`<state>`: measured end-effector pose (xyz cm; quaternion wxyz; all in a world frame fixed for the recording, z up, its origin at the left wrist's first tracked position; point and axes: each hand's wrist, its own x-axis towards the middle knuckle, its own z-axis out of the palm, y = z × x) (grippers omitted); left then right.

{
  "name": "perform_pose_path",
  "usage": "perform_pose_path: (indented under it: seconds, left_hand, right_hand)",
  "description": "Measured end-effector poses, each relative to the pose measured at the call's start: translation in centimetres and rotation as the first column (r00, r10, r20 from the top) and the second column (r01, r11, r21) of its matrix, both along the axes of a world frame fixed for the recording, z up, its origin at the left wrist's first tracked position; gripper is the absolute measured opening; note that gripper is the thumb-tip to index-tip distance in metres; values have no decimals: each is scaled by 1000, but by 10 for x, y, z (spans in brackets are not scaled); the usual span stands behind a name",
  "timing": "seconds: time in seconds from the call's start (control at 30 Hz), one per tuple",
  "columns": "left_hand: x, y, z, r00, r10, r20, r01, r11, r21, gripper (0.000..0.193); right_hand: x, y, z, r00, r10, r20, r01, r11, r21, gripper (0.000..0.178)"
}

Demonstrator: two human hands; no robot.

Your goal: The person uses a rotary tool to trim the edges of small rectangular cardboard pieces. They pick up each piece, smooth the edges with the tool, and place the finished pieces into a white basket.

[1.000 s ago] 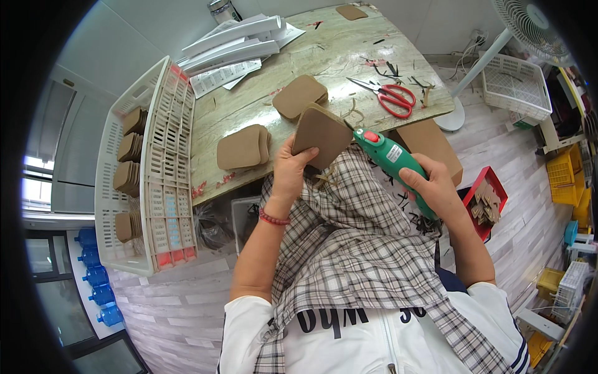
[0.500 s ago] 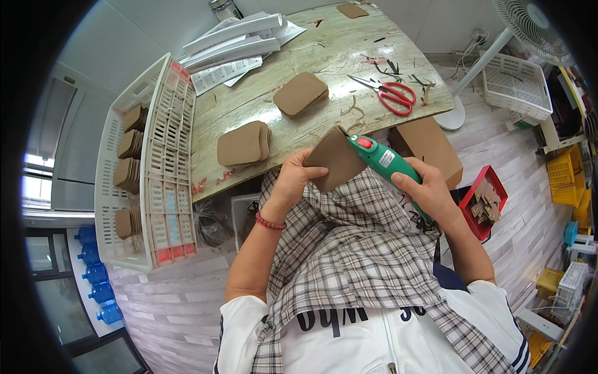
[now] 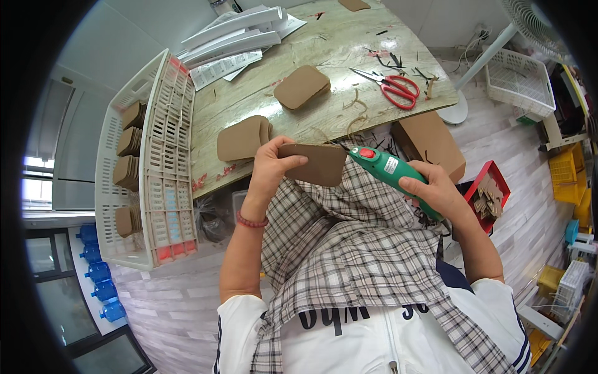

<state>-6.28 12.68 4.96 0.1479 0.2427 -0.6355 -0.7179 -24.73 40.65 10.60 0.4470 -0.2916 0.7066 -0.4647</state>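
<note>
My left hand (image 3: 274, 163) pinches a flat brown piece with rounded corners (image 3: 319, 167), perhaps leather or board, by its left end. In my right hand (image 3: 435, 182) is a green handheld power tool (image 3: 381, 166) with a red switch, gripped around its body. Its thin tip meets or nearly meets the piece's upper right corner; actual contact is too small to tell. A narrow strip of trimming (image 3: 353, 128) curls near that corner at the table edge. Two piles of similar brown pieces lie beyond, one nearer (image 3: 242, 140) and one farther (image 3: 301, 87).
Red-handled scissors (image 3: 398, 90) and dark scraps lie on the table (image 3: 349, 59). A white slatted crate (image 3: 168, 187) with brown stacks stands left. Papers (image 3: 233, 40) pile at the back. A cardboard box (image 3: 430, 143), a red tray of offcuts (image 3: 498, 171) and a fan (image 3: 536, 28) are right.
My left hand has moved left and up, turning the brown piece so its upper edge lies nearly level. The green tool has shifted slightly right and down, its tip still near the corner.
</note>
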Motion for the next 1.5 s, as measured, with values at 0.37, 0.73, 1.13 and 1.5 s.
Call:
perform_pose_path:
  seconds: [0.37, 0.73, 1.13, 1.5]
  left_hand:
    - [-1, 2, -5, 999, 29, -37, -23, 989, 147, 15]
    - [-12, 19, -4, 986, -137, 91, 119, 977, 178, 16]
    - [-15, 16, 5, 960, -235, 150, 222, 970, 99, 17]
    - [38, -60, 28, 968, 245, -56, -242, 969, 60, 16]
  right_hand:
    - [5, -4, -6, 999, 44, -12, -44, 998, 38, 41]
    - [9, -8, -11, 998, 65, 7, -66, 998, 12, 42]
    - [14, -39, -9, 994, 107, -9, -107, 993, -51, 39]
    - [8, -23, -25, 999, 2, -37, -2, 1000, -5, 36]
